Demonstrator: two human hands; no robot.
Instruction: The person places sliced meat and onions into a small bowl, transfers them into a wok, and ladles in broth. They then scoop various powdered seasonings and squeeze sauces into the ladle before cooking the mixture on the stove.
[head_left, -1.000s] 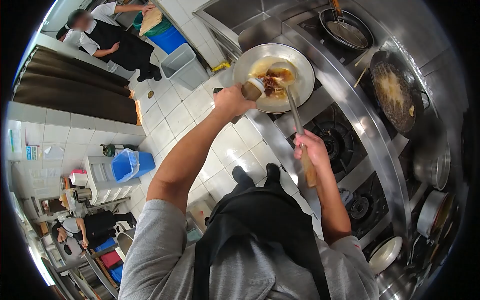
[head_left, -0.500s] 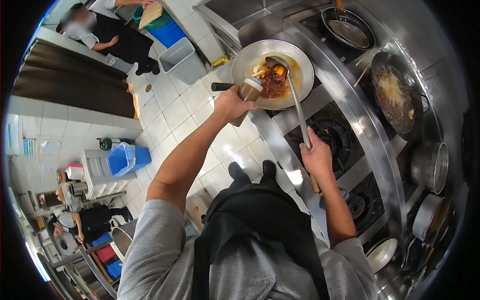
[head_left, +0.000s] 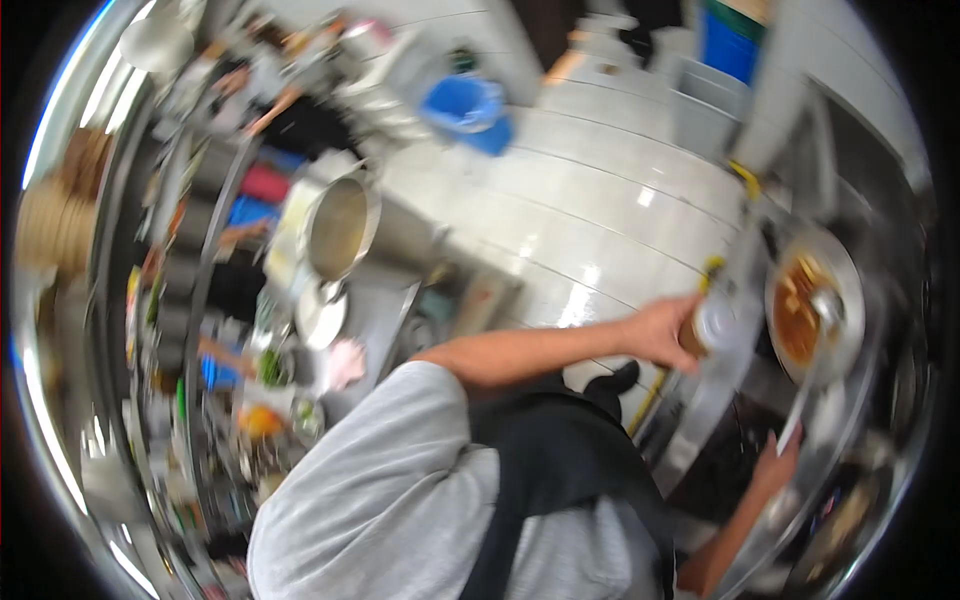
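My left hand is wrapped round a brown jar with a pale lid. It holds the jar beside the wok, over the stove's front edge. My right hand grips the handle of a ladle, whose bowl rests in the wok. Reddish-brown sauce with some pale pieces lies in the wok. Motion blur hides the finer detail of the food and of my right fingers.
A large steel pot stands on the counter to the left, near a white plate. Behind are a blue bin and a grey bin. People stand farther back, and a co-worker's arm reaches in beyond the shelf.
My view has swung left, bringing the counter and shelves in. The jar has moved away from above the wok's edge. The ladle stays in the wok, where the sauce looks more evenly brown.
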